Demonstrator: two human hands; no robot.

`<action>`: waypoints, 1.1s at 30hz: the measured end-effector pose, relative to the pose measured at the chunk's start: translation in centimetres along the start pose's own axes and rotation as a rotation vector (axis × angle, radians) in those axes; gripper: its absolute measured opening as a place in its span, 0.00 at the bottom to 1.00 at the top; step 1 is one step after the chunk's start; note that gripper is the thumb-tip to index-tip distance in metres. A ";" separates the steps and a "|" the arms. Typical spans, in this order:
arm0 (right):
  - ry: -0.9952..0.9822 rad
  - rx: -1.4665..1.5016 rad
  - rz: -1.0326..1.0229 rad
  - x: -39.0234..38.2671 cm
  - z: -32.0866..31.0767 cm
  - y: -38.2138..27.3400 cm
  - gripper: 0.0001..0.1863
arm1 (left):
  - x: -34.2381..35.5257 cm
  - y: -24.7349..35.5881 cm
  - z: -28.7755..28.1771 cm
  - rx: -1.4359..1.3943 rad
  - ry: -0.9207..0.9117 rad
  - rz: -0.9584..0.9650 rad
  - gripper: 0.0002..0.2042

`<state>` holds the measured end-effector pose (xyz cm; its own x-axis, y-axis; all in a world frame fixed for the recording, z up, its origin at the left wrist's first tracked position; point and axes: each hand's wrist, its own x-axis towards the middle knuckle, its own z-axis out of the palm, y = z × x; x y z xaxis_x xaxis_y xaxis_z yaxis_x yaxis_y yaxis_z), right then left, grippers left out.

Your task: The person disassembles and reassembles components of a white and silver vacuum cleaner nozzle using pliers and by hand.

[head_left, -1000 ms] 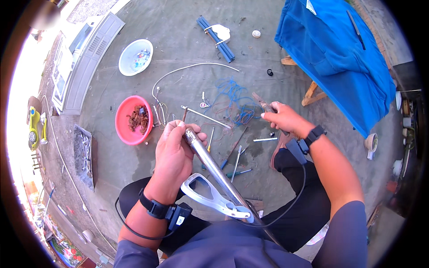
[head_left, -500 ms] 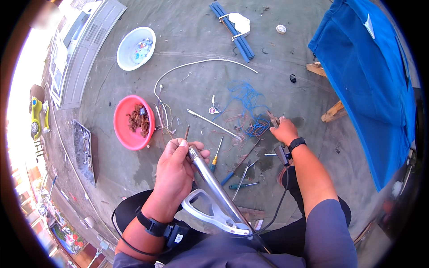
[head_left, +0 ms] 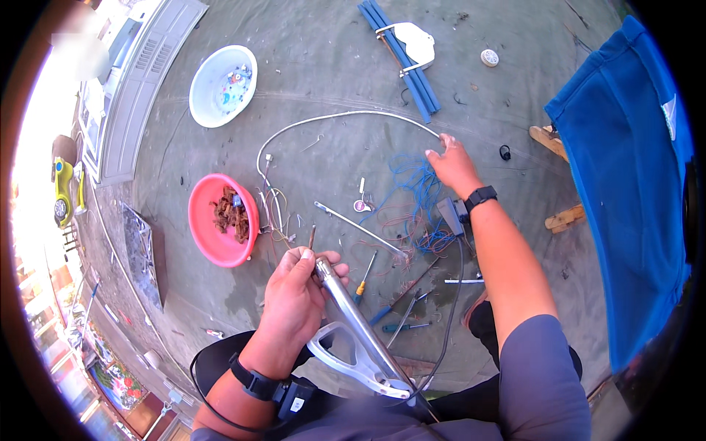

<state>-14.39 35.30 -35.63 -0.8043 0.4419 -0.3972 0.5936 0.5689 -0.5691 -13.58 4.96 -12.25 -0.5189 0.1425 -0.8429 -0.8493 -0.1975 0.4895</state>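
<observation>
My left hand [head_left: 298,290] is closed around the upper end of a shiny metal tube [head_left: 353,305], with a thin brownish rod [head_left: 312,237] sticking up beside the thumb. A silver-white loop-shaped bracket [head_left: 342,358] lies along the tube, whose lower end slants down to my lap. My right arm is stretched forward. My right hand [head_left: 454,167] has its fingertips at the right end of a long curved white cable [head_left: 346,114], apparently pinching it. Tangled blue wire [head_left: 408,176] lies just left of that hand.
A pink basin [head_left: 197,228] with brown scraps and a white basin [head_left: 202,92] stand at left. Screwdrivers, including a yellow-handled one [head_left: 360,289], and a white rod [head_left: 359,229] lie before me. Blue bars [head_left: 401,62] lie far off; a blue fabric seat [head_left: 625,169] stands right.
My right hand has moved forward from beside the blue wire to the white cable's end; the pliers it held no longer show. My left hand keeps its grip on the tube.
</observation>
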 end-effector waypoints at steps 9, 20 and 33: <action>-0.041 0.737 0.310 5.6 2.5 -4.3 0.22 | 1.2 -0.2 0.1 -0.025 0.040 -0.018 0.07; -0.242 0.968 0.220 0.2 -9.5 -5.9 0.12 | 0.6 -0.3 1.1 -0.019 -0.029 -0.040 0.08; -0.395 0.977 0.092 -16.1 -22.4 -11.8 0.13 | -1.2 -1.6 3.0 0.037 -0.195 -0.027 0.10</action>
<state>-7.90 37.03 -6.36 -0.8129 0.0984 -0.5741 0.5152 -0.3383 -0.7875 -11.93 7.98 -11.35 -0.5021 0.3331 -0.7981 -0.8641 -0.1563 0.4784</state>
